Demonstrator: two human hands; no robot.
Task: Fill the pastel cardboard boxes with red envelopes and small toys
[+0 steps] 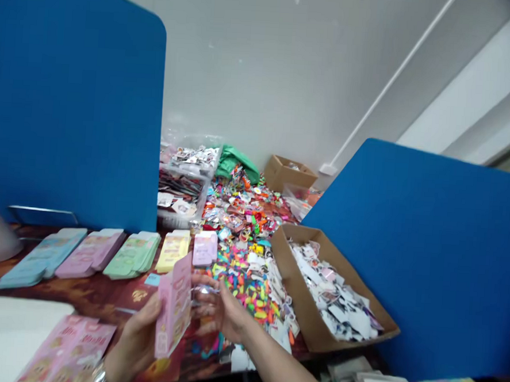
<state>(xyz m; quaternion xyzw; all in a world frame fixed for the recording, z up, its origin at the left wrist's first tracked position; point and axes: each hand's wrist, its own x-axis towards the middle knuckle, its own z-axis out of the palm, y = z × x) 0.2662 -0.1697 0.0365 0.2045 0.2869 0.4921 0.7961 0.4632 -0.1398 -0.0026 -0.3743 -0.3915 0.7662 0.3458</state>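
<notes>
A pink printed packet (174, 308) stands upright at the lower middle, its narrow side facing me. My left hand (136, 342) grips it from the left, a metal watch at the wrist. On its right side is my right hand (215, 307), fingers bent, with a small shiny, blurred item (206, 290) between them. Whether the right fingertips touch the packet is hard to tell. Two flat pink packets (70, 350) lie at the lower left. Behind them runs a row of blue (43, 259), purple (90, 253), green (133, 255), yellow (173, 250) and lilac (205, 248) packets.
Colourful small pieces (250, 277) cover the middle of the table. A cardboard box (315, 333) of white cut-outs stands right, with a smaller box (288, 176) behind. Clear bins (181, 195) stand back left. Blue partitions (79, 105) flank both sides. A white sheet (8, 337) lies left.
</notes>
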